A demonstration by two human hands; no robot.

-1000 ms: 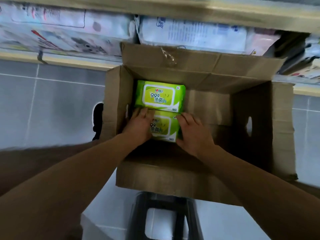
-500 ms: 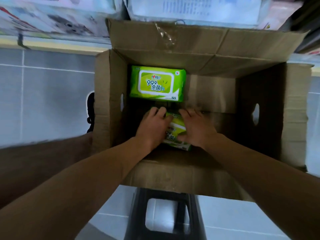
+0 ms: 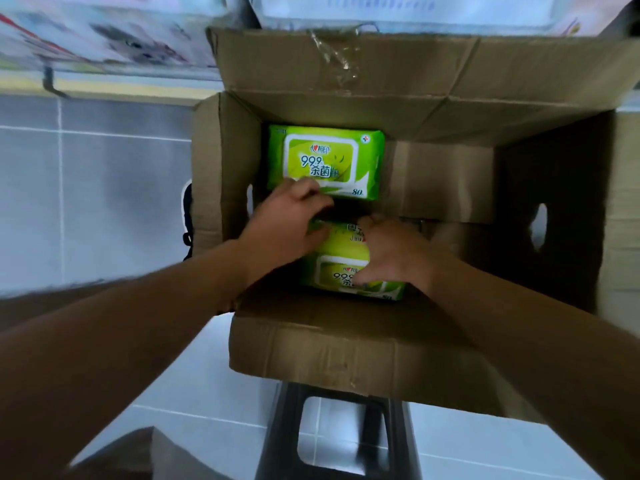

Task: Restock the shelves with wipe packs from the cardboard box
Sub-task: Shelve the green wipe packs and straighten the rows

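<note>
Grey tiled floor (image 3: 86, 202) below, shelf of pale packs (image 3: 104, 39) beyond. Open cardboard box (image 3: 346, 351) resting on a dark stool (image 3: 277, 427). Inside, left hand (image 3: 287, 226) and right hand (image 3: 394, 251) with fingers clasped round the near green wipe pack (image 3: 343, 247); second wipe pack (image 3: 325, 161) flat just behind.

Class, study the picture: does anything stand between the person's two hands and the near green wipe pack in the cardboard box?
No. The left hand and right hand already grip the near wipe pack inside the cardboard box.
</note>
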